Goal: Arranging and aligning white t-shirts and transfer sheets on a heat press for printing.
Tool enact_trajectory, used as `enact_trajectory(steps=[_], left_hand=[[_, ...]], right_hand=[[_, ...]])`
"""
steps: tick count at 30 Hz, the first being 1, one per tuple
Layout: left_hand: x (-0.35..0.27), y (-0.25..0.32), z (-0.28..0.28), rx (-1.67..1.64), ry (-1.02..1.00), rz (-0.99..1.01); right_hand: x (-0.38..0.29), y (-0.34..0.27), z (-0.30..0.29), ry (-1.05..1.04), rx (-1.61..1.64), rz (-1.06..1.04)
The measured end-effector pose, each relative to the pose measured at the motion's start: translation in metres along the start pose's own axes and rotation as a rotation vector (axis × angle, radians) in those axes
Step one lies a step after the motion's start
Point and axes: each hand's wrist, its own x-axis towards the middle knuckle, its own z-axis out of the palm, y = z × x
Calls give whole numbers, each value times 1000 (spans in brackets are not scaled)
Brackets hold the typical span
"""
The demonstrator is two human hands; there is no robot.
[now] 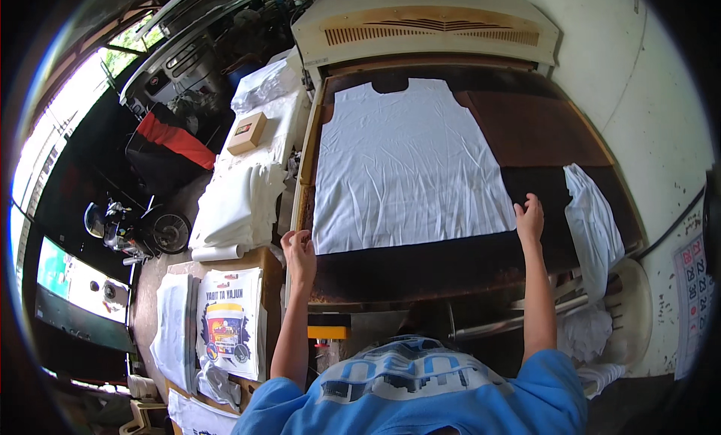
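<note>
A white cut fabric shirt panel (411, 165), with a scooped neckline and armholes, lies spread on the dark bed of a large flat press (405, 274). Creases run up from its hem. At the lower left corner of the panel is my left hand (299, 256), its fingers bent and slightly apart; the corner itself lies flat. My right hand (530, 218) is raised beside the lower right corner, thumb and fingers spread, with nothing in it. Whether either hand brushes the fabric edge is unclear. A crumpled white cloth (594, 226) hangs over the bed's right edge.
The press's vented cream hood (434, 29) stands at the back. To the left are stacked white fabric panels (239, 207), a small cardboard box (246, 133) and a pile of printed panels (231, 322). A plastic chair (628, 317) holding white cloth stands right. A motorcycle (138, 226) is farther left.
</note>
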Motion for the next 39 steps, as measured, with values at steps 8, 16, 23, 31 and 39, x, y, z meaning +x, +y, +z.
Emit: enact_trajectory(steps=[8,16,23,31,39], left_hand=[[-52,35,-19,-137,44,187],[-150,155,51,-583,-590,164],[-233,201,72,-498,-914,134],[-268,292,173,-296,-965,362],[-320,395,332,47,-1066,380]], right_hand=[[-103,30,-102,246,206,26],[-232,107,-190,264,56,332],[-220,184,-214,334,161,453],[-149,306,-195,333,-71,521],[-95,424,-166,121,11,572]])
